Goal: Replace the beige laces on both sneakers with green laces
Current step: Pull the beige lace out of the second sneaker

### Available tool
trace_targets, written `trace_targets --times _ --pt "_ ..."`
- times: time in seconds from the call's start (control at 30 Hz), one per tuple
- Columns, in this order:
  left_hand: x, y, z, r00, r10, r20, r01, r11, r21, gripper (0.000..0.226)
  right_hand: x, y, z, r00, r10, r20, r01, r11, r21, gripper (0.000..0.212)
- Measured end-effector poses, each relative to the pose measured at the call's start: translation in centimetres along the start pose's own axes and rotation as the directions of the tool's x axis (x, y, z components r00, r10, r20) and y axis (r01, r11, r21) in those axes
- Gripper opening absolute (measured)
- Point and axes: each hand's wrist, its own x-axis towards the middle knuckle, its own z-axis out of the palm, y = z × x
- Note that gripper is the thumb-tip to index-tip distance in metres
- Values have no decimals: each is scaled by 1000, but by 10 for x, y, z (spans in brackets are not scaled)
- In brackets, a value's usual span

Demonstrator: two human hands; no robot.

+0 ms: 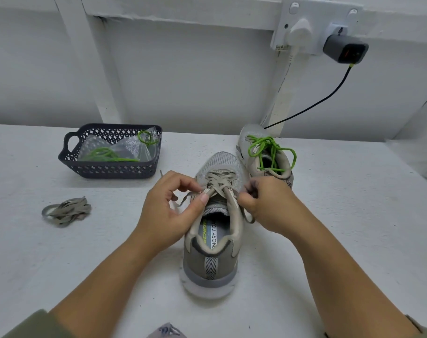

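A grey sneaker (213,240) stands in the middle of the white table, heel toward me, still threaded with a beige lace (219,179). My left hand (171,208) pinches the left lace end at the upper eyelets. My right hand (263,203) pinches the right lace end on the other side of the tongue. Behind it, a second grey sneaker (261,152) carries a green lace (268,147). A removed beige lace (66,211) lies bundled at the left.
A dark plastic basket (110,152) at the back left holds a green lace (107,153) and clear plastic bags. On the wall, a socket (305,25) carries a white plug and a black charger (345,51) whose cable runs down to the table.
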Motion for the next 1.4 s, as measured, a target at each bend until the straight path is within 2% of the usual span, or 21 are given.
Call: trace_targets --times 0.07,0.1,0.13,0.2,0.27,0.33,0.47,0.57,0.63,0.77,0.83,0.9,0.97,1.03,1.13,1.23,1.3,1.33,1.4 --pt "-2 0 2 998 49 -48 -47 998 48 14 -10 -3 -8 982 169 87 -134 941 -311 30" --pt "-3 1 2 996 64 -65 -60 996 63 14 -15 -3 -10 971 220 89 -163 890 -425 31" --pt "-3 1 3 995 71 -75 -65 995 73 14 -20 -4 -12 973 222 66 -165 867 -470 30" --pt "-4 4 2 993 74 -89 -65 993 101 17 -24 -8 -13 998 26 -51 -44 923 -383 18" --pt "-4 7 3 992 61 -115 -43 988 147 19 -15 -12 -10 956 -234 -176 195 957 -214 15" --pt "-7 13 4 988 35 -150 -6 983 185 18 -3 -14 -6 931 -342 -128 320 933 -164 18" --pt "-11 20 6 979 -16 -204 53 982 182 15 11 -15 -6 954 -300 -19 299 953 -45 8" --pt "-12 20 8 975 -27 -221 66 983 173 16 15 -21 -6 960 -277 43 280 957 -72 14" --pt "-12 20 8 974 -25 -226 68 981 184 18 16 -23 -6 972 -236 13 237 966 -107 13" --pt "-12 21 7 969 -13 -246 55 985 162 18 13 -12 2 984 -63 -165 55 997 -48 19" --pt "-12 21 8 966 -10 -260 46 990 134 15 9 -13 0 976 -113 -184 114 993 -6 9" --pt "-12 22 9 964 -9 -265 43 991 124 14 8 -18 -6 960 -257 -109 256 966 -27 29" --pt "-12 23 9 964 0 -265 37 990 137 14 8 -22 -10 937 -349 9 347 929 -127 26" --pt "-11 23 10 966 0 -260 40 988 150 17 11 -22 -13 942 -332 45 334 924 -185 15" --pt "-12 23 9 969 -7 -247 49 986 161 18 14 -23 -16 971 -238 12 237 958 -161 10" --pt "-13 23 9 974 -14 -228 48 988 147 16 5 -23 -7 986 -147 -81 102 909 -405 13" --pt "-12 23 9 974 -19 -227 52 989 141 16 -2 -23 3 977 -137 -161 53 894 -444 9" --pt "-12 22 9 973 -22 -228 55 989 138 16 -4 -25 4 971 -163 -175 73 899 -432 10" --pt "-12 21 9 974 -30 -227 61 990 127 16 0 -28 2 957 -274 -93 215 890 -402 32"
